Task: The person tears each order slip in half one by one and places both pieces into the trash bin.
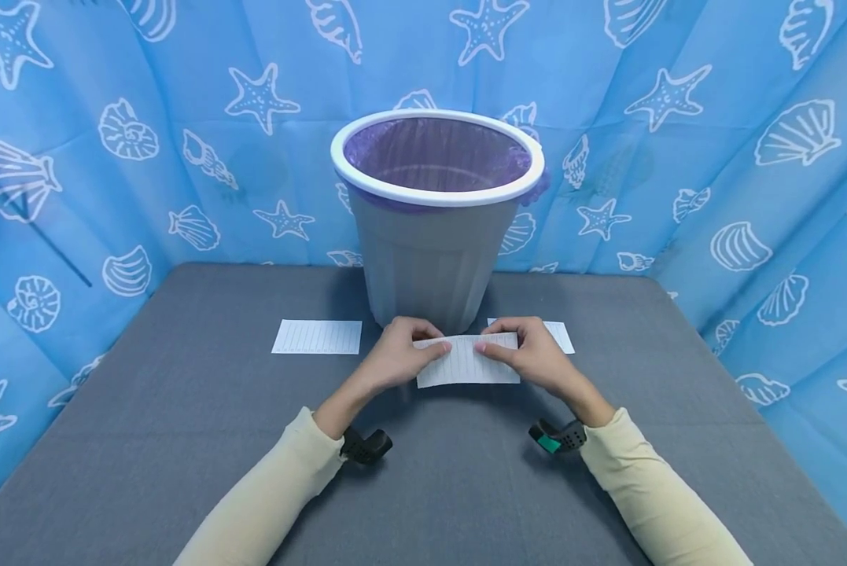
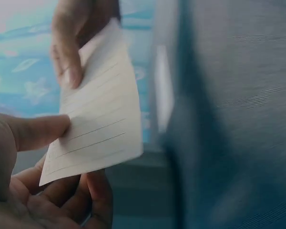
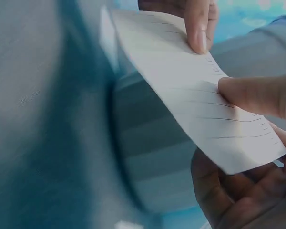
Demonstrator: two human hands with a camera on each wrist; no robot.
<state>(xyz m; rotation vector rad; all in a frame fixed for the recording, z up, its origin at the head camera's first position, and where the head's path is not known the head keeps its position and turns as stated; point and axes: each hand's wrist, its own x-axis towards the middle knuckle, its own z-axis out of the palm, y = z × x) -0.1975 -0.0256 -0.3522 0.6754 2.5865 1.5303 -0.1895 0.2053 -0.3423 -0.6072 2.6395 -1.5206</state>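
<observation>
Two-hand hold: L hand (image 1: 400, 358) & R hand (image 1: 539, 360) each pinch the same sheet; thumbs on the near face, other fingers bent behind/under it (see wrist views).
Ruled paper slip (image 1: 465, 365): ctr. of frame, btw. both hands, just below the bin's base in head view; appears lifted off the tabletop, w/ slight bow along lower edge.
Thumb pos.: tips near mid-slip, toward upper edge, close together but apart.
Grip force (judgement): thin stock, prob. creases easily; pinch firm but light, equal L/R.
Alignment (judgement): match wrist ht. & angle so neither end twists; set thumbs square to the edge, directly opp. the supporting fingers.
Bow (judgement): if a flat sheet is req'd, ease hands apart slightly; excess pull could slip or rip paper.
Left-lying slip (image 1: 317, 337): ruled, flat on grey tabletop (image 1: 458, 495), L of ctr., well apart from L hand.
Right-lying slip (image 1: 559, 336): flat, R of ctr., partly hidden behind R hand; avoid brushing it w/ knuckles.
Waste bin (image 1: 430, 255): grey, upright, upper ctr., white rim, purple liner (image 1: 388, 161); allow knuckle clearance.
Wristbands: black, L (image 1: 368, 446) & R (image 1: 559, 437), lower ctr.; hold clear of paper.
Backdrop: blue shell-print curtain (image 1: 242, 169), upper frame.
</observation>
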